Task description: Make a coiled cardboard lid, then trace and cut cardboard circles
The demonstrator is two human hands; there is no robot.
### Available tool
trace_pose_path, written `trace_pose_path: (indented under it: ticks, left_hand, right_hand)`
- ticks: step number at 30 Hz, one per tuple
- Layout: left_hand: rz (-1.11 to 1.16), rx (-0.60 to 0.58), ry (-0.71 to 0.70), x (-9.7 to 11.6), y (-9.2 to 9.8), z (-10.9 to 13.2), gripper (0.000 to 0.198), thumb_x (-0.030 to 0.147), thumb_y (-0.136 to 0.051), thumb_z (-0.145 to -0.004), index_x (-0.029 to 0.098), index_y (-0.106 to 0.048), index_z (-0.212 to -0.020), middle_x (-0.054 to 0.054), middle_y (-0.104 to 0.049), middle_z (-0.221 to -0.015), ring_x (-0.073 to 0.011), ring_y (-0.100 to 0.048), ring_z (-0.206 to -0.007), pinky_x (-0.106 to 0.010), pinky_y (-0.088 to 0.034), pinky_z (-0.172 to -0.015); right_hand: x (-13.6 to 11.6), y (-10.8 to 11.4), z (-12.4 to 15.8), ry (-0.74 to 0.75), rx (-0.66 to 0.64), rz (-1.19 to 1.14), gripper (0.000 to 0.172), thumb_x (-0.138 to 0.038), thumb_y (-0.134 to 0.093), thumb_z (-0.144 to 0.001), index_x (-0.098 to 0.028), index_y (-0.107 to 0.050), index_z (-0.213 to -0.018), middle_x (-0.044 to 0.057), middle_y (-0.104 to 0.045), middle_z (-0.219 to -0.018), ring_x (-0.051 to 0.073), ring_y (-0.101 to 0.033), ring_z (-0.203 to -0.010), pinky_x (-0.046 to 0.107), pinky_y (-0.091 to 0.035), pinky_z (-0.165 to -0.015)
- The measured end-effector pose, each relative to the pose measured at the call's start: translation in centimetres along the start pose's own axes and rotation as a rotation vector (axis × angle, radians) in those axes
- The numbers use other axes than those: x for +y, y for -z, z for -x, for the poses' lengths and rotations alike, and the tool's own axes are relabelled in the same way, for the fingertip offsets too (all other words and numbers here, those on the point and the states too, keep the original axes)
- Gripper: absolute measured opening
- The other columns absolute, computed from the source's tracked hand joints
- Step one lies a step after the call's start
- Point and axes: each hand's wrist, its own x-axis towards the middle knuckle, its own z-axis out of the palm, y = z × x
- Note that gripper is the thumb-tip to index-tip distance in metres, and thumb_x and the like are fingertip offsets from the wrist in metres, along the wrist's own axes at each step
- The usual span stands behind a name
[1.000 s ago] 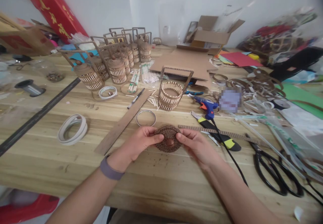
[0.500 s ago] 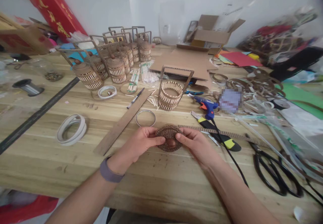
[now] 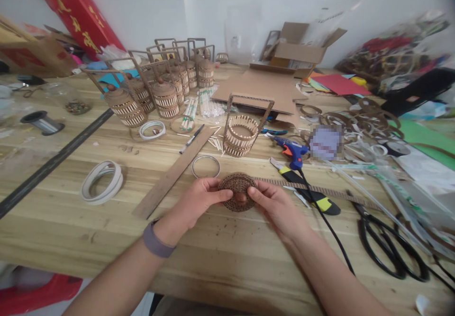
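A round lid of coiled corrugated cardboard with a brown knob is held between both hands, tilted toward me. My left hand pinches its left edge, thumb on top. My right hand grips the right edge, thumb beside the knob. From near the right fingers a long corrugated cardboard strip runs off to the right; whether it joins the lid I cannot tell. Beyond the lid stands a small basket of wooden sticks with a tall square handle. A thin ring lies just past my left fingers.
A blue glue gun, a yellow-black cutter and black scissors lie to the right. On the left are white tape rolls and a cardboard strip. Several finished lidded baskets stand at the back.
Both hands keep their hold on the lid, which has shifted very slightly up and left. The whole view has moved a little; nothing was taken or let go.
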Motion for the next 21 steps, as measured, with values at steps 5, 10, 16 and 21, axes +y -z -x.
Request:
trace_pose_path:
  ticks: [5,10,16,21]
  left_hand:
    - [-0.018,-0.029,-0.014,0.2,-0.2,0.2,0.035,0.04,-0.087,-0.065,0.015,-0.079,-0.088,-0.005,-0.08,-0.086,-0.0216,-0.071,-0.083,-0.033,-0.052,-0.084]
    - [-0.007,-0.126,-0.021,0.4,-0.1,0.5,0.029,0.04,-0.086,-0.068,0.016,-0.08,-0.083,-0.004,-0.08,-0.082,-0.0203,-0.071,-0.079,-0.032,-0.052,-0.082]
    - [0.0,-0.034,-0.014,-0.1,-0.1,0.0,0.035,0.038,-0.088,-0.064,0.017,-0.079,-0.09,-0.004,-0.08,-0.088,-0.0221,-0.071,-0.087,-0.034,-0.051,-0.087]
    - [-0.003,-0.001,-0.006,-0.5,-0.3,-0.1,0.036,0.038,-0.088,-0.063,0.017,-0.079,-0.092,-0.004,-0.08,-0.092,-0.0238,-0.07,-0.09,-0.036,-0.05,-0.09]
  right_hand:
    - [-0.4,-0.4,0.2,0.008,-0.069,0.024,0.035,-0.051,-0.082,-0.072,-0.018,-0.072,-0.071,0.0,-0.068,-0.07,0.015,-0.056,-0.069,0.028,-0.043,-0.073]
    - [-0.5,-0.5,0.4,-0.016,-0.131,-0.025,0.036,-0.052,-0.082,-0.072,-0.017,-0.072,-0.07,0.0,-0.065,-0.068,0.014,-0.054,-0.068,0.028,-0.041,-0.071]
    - [0.3,-0.6,0.0,-0.024,-0.036,-0.145,0.036,-0.05,-0.086,-0.068,-0.018,-0.071,-0.069,-0.001,-0.065,-0.068,0.014,-0.052,-0.068,0.028,-0.041,-0.071]
    - [0.8,-0.5,-0.2,0.003,0.012,-0.12,0.037,-0.052,-0.085,-0.068,-0.019,-0.071,-0.071,-0.001,-0.065,-0.071,0.015,-0.053,-0.072,0.029,-0.041,-0.075]
